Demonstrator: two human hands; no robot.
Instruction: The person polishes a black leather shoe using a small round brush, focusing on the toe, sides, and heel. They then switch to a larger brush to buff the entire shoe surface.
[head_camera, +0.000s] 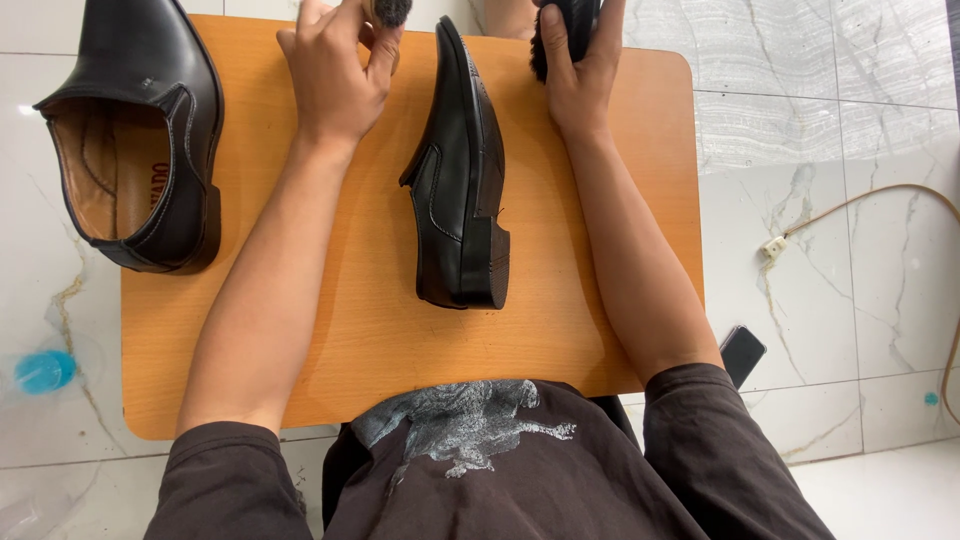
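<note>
Probably stiff and light, the shoe lies on its side, untouched; left hand pinches a dauber, right hand grips a brush.

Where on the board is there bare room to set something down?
Bare board runs along the near edge, below the middle shoe, between the forearms. Another strip lies between the left shoe and left hand. The far edge is crowded by both hands, the right hand gripping a brush.

home | marble floor tiles | low wooden table
</note>
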